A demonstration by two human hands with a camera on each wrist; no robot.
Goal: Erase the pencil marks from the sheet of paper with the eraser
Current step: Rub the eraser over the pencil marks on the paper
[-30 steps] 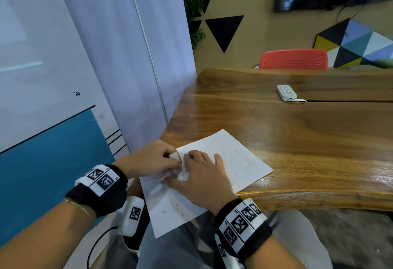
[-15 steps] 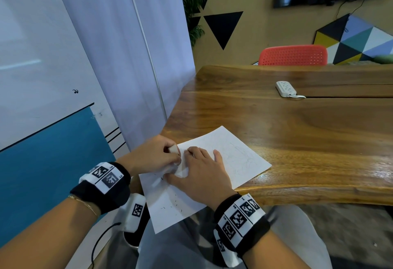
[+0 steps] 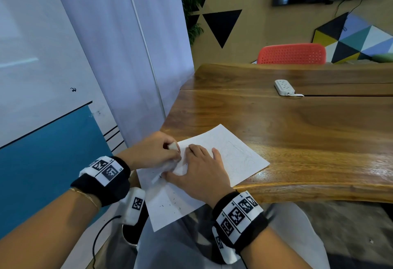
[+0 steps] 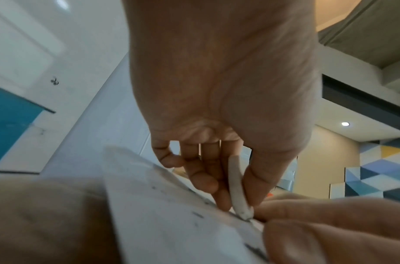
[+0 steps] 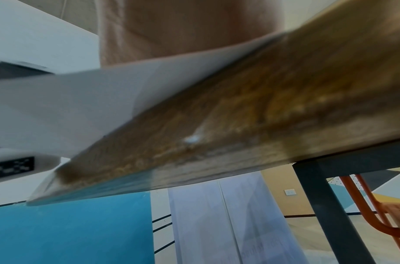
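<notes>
On the wooden table [image 3: 276,132] our sheet of paper [image 3: 244,162] hangs over the near corner, with faint pencil marks [image 3: 238,156] at its far end. Our right hand [image 3: 200,168] presses it flat, fingers spread. Our left hand [image 3: 148,151] pinches the eraser [image 4: 237,187], tip on the sheet (mid-rub, we judge). Next, we should work toward those far marks.
</notes>
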